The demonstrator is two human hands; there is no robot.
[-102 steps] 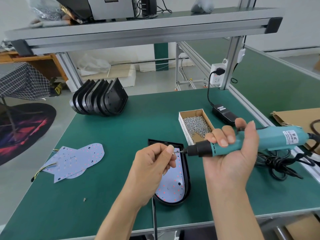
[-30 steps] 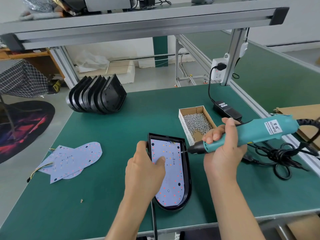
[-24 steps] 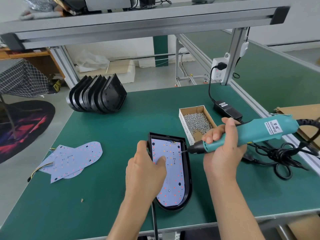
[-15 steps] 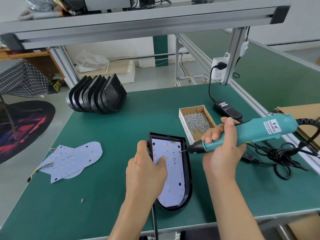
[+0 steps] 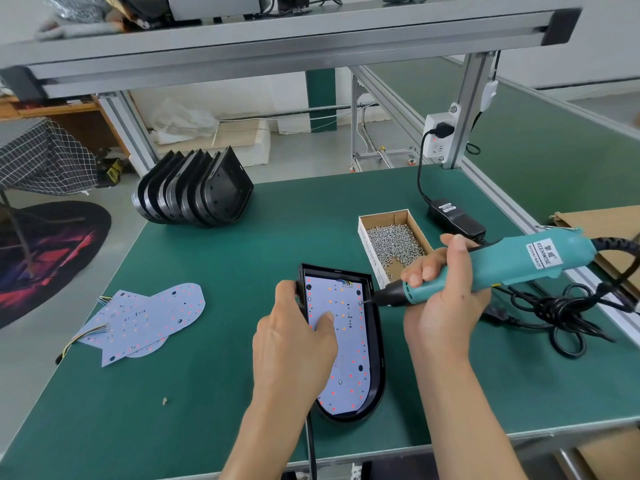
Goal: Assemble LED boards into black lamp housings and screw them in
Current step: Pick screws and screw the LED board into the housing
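The black lamp housing [image 5: 375, 344] lies flat on the green desk [image 5: 242, 258] with the LED board [image 5: 349, 344] seated in it; the left hand [image 5: 294, 351] holds its left rim, thumb curled over the wall and a finger pressing the board. The right hand [image 5: 443, 299] has its grip closed around the teal electric screwdriver [image 5: 485, 268], whose bit touches the board's right edge. Behind the housing's right side sits a cardboard box of screws [image 5: 394, 244], spare LED boards [image 5: 145, 320] lie well to its left, and stacked empty housings [image 5: 194, 195] stand far behind.

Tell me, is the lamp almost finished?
Not yet. Done: one pale LED board sits inside the flat black lamp housing. In hand: the left hand steadies it while the right hand drives a screw with the teal electric screwdriver. Left: loose pale boards and stacked black housings.
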